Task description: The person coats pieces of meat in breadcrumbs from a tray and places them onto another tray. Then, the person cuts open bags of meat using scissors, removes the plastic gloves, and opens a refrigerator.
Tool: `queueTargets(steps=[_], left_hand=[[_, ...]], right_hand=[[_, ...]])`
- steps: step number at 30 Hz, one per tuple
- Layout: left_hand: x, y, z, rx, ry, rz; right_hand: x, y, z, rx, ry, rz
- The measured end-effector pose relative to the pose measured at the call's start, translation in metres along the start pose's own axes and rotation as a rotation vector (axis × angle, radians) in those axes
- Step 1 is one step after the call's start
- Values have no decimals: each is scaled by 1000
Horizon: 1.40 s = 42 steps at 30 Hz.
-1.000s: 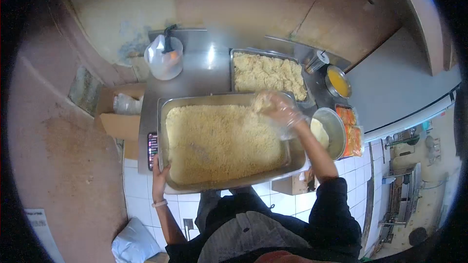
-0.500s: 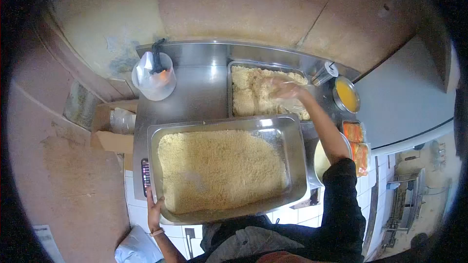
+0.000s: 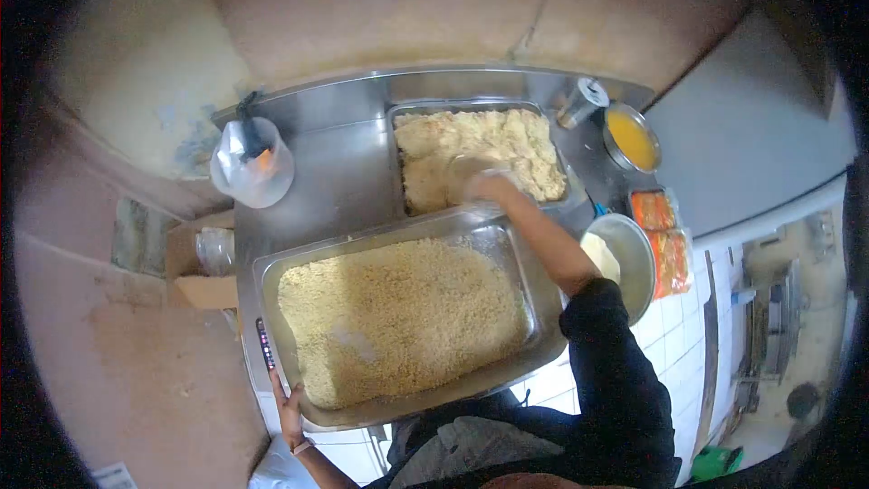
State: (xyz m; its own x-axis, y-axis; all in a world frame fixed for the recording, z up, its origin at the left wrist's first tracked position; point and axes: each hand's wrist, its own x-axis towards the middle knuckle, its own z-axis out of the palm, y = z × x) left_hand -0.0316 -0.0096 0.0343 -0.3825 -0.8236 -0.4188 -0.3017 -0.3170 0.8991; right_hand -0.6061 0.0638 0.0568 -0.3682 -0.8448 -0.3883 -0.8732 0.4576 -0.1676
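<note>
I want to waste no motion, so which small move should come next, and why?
Probably the right hand should draw back toward the metal bowl: it is over the filled far tray, while the crumb tray shows only crumbs and the bowl holds something pale.

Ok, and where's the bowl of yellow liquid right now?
In the head view, the bowl of yellow liquid is at the back right of the counter, just right of the silver cup and beyond the orange packets.

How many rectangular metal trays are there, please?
2: the large tray, with crumbs, at the left hand; the smaller tray, just beyond it, under the right hand.
</note>
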Motion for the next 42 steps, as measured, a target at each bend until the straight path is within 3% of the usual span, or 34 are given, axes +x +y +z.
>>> queueTargets(steps=[8, 10, 11, 12, 14, 16, 19, 21, 23, 24, 25, 27, 28, 29, 30, 31, 32, 34, 36, 37, 39, 42], left_hand=[[8, -20, -16, 8, -21, 13], [5, -11, -11, 147, 13, -18], [8, -21, -13, -84, -42, 15], [5, -13, -8, -71, -66, 21], [-11, 15, 12, 146, 82, 14], [-12, 20, 18, -1, 18, -23], [-5, 10, 1, -87, -131, -13], [11, -15, -15, 236, 58, 92], [10, -14, -11, 113, 30, 71], [7, -14, -9, -16, 13, 55], [10, -20, -16, -10, 3, 37], [23, -33, -33, 529, 110, 176], [16, -22, -20, 530, 98, 171], [6, -9, -7, 300, 62, 119], [-1, 1, 3, 72, 26, 66], [1, -2, 1, 77, 13, 61], [5, -6, -4, 77, -6, 95], [9, -11, -7, 78, -30, 129], [9, -12, -9, 182, -1, 166], [7, -13, -10, 188, 12, 173], [7, -13, -12, 196, -15, 195], [10, -14, -11, 106, -46, 181]], right_hand=[[36, 36, 66, 105, 46, -1], [42, 21, 57, 76, 163, -41], [44, 13, 54, 39, 264, -78], [41, 7, 51, 3, 362, -105], [20, 9, 52, -73, 550, -133], [-11, 10, 43, -116, 680, -142], [-115, -4, -9, 52, 631, -108], [-186, 1, -32, 173, 509, -8], [-246, 22, -43, 181, 302, 215], [-263, 54, -10, 244, 595, 165], [-284, 92, 20, 234, 589, 219], [-328, 114, 18, 175, 417, 364], [-350, 106, -4, 128, 248, 451], [-357, 115, 13, 129, 242, 462], [-359, 131, 47, 286, 493, 398], [-360, 145, 84, 440, 744, 327], [-357, 162, 132, 418, 533, 350], [-364, 151, 161, 397, 322, 372], [-354, 122, 172, 461, 662, 251], [-344, 114, 167, 471, 665, 239], [-328, 103, 154, 17, 327, 377], [-328, 99, 138, -76, 267, 503]])
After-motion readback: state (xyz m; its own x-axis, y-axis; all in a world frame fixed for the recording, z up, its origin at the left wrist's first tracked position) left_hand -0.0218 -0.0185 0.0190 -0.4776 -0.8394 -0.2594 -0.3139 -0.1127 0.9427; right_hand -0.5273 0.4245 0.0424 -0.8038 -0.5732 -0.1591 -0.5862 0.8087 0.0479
